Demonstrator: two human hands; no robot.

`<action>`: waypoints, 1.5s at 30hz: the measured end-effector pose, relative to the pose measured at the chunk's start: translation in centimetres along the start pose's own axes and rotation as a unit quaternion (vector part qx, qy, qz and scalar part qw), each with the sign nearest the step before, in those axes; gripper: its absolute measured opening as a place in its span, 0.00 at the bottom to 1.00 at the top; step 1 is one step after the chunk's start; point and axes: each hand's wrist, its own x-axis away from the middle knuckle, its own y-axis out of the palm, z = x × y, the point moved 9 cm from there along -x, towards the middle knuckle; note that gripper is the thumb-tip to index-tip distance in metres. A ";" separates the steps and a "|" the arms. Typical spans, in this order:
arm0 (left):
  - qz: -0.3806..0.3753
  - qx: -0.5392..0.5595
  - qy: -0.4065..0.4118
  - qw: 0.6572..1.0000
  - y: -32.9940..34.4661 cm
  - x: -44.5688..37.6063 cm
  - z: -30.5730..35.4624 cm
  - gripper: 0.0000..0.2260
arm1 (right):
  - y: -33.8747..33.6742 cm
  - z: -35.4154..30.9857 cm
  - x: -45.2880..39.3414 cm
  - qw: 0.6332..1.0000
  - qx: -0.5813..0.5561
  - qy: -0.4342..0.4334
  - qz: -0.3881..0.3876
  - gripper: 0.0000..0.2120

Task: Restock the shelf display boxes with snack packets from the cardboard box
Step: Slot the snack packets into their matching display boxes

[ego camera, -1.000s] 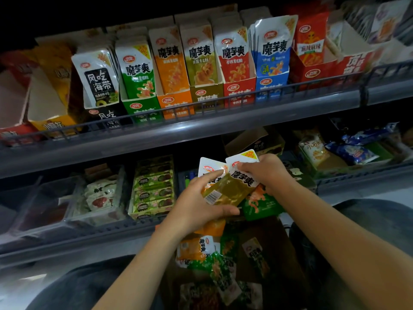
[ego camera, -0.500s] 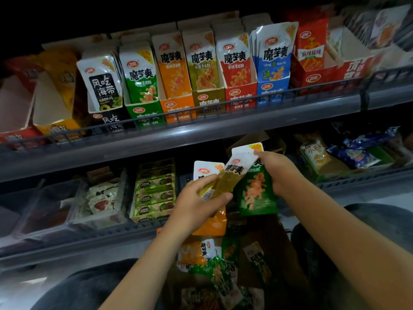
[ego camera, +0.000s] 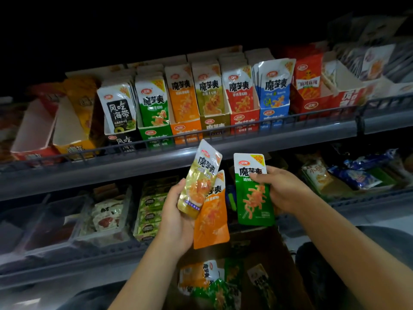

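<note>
Shelves fill the dim scene, and the top shelf [ego camera: 201,153] is lined with display boxes of snack packets. From left to right a black box [ego camera: 123,139], a green box [ego camera: 155,134], an orange box [ego camera: 186,130], a gold box [ego camera: 214,125], a red box [ego camera: 244,120] and a blue box [ego camera: 274,115] are seen, each with packets stood upright inside. Further right, another red box [ego camera: 310,104] is set. Clear tubs [ego camera: 55,220] with small sweets are kept on the lower shelf at the left.

Near the middle, a gold packet [ego camera: 200,180] and an orange packet [ego camera: 211,218] are held in the left hand [ego camera: 176,220]. The fingers are curled round both, with the gold one tilted in front of the orange one. A green packet [ego camera: 253,193] is gripped by the right hand [ego camera: 283,189], the thumb laid on its front and the fingers curled behind. The two hands are kept apart, just below the top shelf.

Low down and near, the cardboard box [ego camera: 263,265] is seen, with more packets [ego camera: 207,280] lying in it
</note>
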 end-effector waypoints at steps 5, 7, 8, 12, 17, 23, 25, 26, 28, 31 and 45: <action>-0.003 0.048 0.011 0.999 0.4 0.8 1.5 0.16 | 0.0 -2.7 1.5 0.996 0.001 -0.086 0.038 0.08; -0.006 0.068 -0.002 0.998 0.7 1.0 1.8 0.17 | 0.9 -3.9 2.4 0.994 -0.016 -0.107 0.027 0.08; -0.003 0.074 -0.007 0.997 0.7 1.0 1.9 0.17 | 1.5 -4.4 2.8 0.993 -0.029 -0.113 0.014 0.08; 0.002 0.061 -0.005 0.998 0.6 1.1 2.7 0.20 | 4.6 -5.8 3.8 0.989 -0.068 -0.127 -0.025 0.07; 0.008 0.037 0.015 0.999 0.2 1.3 4.3 0.19 | 7.6 -6.0 3.7 0.993 -0.031 -0.108 -0.044 0.09; -0.076 0.027 0.001 0.997 0.2 2.0 5.5 0.17 | 8.8 -6.1 3.3 0.993 -0.009 -0.093 -0.070 0.11; -0.105 0.016 -0.003 0.994 0.2 2.1 5.7 0.18 | 9.5 -6.2 3.3 0.992 0.010 -0.088 -0.093 0.13; -0.111 0.001 0.001 0.994 0.0 2.0 5.9 0.17 | 10.0 -6.3 3.3 0.990 0.022 -0.085 -0.106 0.14; -0.099 -0.033 0.022 0.994 -0.4 1.8 6.4 0.14 | 11.0 -6.5 3.4 0.988 0.038 -0.088 -0.118 0.13; -0.082 -0.057 0.067 0.993 -1.1 1.9 7.4 0.13 | 11.6 -7.1 3.1 0.989 0.037 -0.108 -0.092 0.11; 0.068 -0.154 0.254 0.953 -4.7 1.6 14.5 0.18 | 15.3 -11.6 0.9 0.984 0.044 -0.162 -0.059 0.09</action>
